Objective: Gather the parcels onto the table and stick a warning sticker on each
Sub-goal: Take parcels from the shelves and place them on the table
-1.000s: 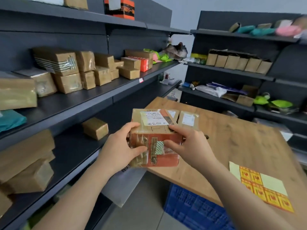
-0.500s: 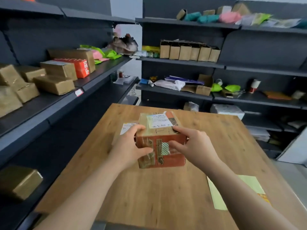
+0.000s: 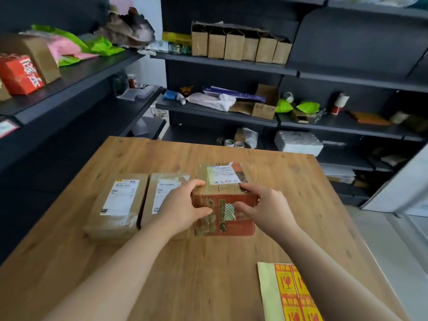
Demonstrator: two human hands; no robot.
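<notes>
The red parcel [image 3: 223, 200], gripped by left hand [image 3: 185, 208] and right hand [image 3: 266, 210], had been brought to the middle of the table [image 3: 208, 279], beside two flat parcels [image 3: 118, 205]; stickering was still to be done.

The light-brown wooden table [image 3: 208, 274] with knotty planks carried three parcels in a row near its middle. A flat brown cardboard parcel with a white label [image 3: 118, 209] lay leftmost, and a second flat brown labelled parcel [image 3: 162, 181] lay just beside it. A taller red-and-brown taped cardboard box [image 3: 222, 179] stood next on the right. A pale green sheet of red-and-yellow warning stickers [image 3: 289, 295] lay apart, at the near right.
</notes>
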